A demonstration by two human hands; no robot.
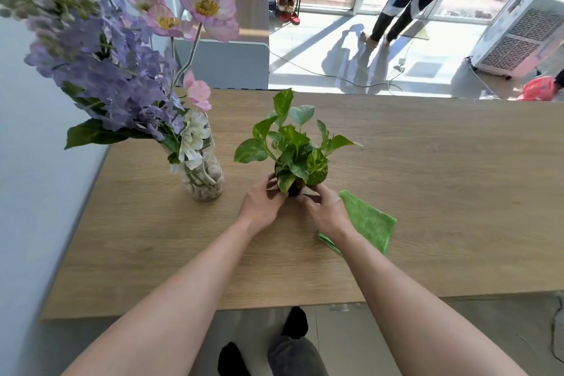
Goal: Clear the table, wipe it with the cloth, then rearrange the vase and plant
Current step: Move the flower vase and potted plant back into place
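Wood grain, glass and terry cloth on show.
The table (427,192) looked like pale wood veneer, matt, with fine straight grain running across. The vase (203,180) was clear and glossy, glass or plastic, packed with smooth pale pebbles. The cloth (370,220) read as green microfibre, nubbly and dull. The plant (293,146) showed waxy, slightly shiny leaves; the flowers (122,49) looked papery and fabric-like, probably artificial.

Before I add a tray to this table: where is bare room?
The right half of the table, beyond the green cloth, is bare. So is the near-left corner below the vase. The middle is crowded: both hands hold the plant.
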